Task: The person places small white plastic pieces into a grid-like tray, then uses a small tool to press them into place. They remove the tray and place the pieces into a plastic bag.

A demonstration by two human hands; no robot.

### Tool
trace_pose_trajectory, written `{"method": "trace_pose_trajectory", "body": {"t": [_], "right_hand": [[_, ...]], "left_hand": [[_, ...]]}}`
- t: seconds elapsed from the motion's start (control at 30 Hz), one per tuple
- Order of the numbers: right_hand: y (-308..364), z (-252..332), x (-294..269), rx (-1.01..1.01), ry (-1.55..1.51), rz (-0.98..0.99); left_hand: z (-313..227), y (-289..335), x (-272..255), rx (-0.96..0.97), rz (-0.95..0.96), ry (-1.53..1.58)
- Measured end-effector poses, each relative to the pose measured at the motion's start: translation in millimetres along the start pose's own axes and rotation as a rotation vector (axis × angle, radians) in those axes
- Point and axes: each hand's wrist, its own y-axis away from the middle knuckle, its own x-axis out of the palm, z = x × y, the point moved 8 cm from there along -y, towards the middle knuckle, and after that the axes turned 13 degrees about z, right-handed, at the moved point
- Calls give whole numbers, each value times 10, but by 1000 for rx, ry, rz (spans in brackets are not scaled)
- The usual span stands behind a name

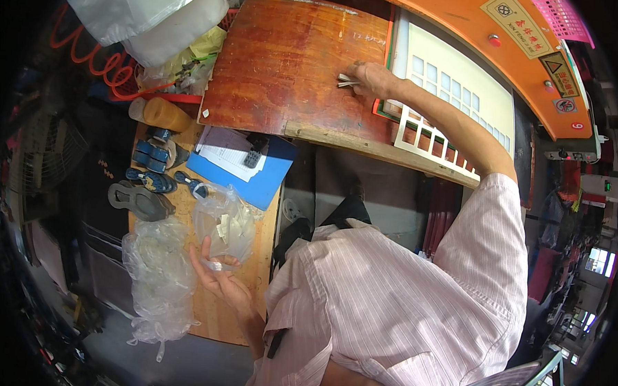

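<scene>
My right hand [372, 80] is over the worn brown wooden board [287, 61], closed on a few small white pieces [345, 81]. Under that forearm lies a cream sheet with rows of rectangular cut-outs [460, 58]. A narrow cut-out strip [432, 140] sticks out over the board's front edge. Lower left, my left hand [219, 277] grips the mouth of a clear plastic bag [215, 206], thumb and fingers at its edge. Several pale cut pieces [233, 227] lie inside the bag.
An orange machine [488, 42] with a red button stands at the back right. Beside the bag are another crumpled plastic bag [157, 276], a grey sole-shaped item [140, 201], blue shoe parts [152, 157], tape rolls [167, 114] and a blue folder [272, 177]. A red basket [182, 98] stands behind.
</scene>
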Motion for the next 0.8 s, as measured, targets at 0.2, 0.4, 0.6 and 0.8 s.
{"method": "trace_pose_trajectory", "body": {"t": [0.2,0.4,0.6,0.8], "right_hand": [[38,-263,-45,100,-677,7],[84,-365,-149,48,-905,-174],[88,-138,-404,-19,-1098,-265],[-127,1109,-261,-105,-1140,-20]], "left_hand": [[1,38,-43,10,-4,-8],[22,78,-77,4,-9,7],[48,75,-96,20,-5,17],[114,110,-138,56,-1,36]]}}
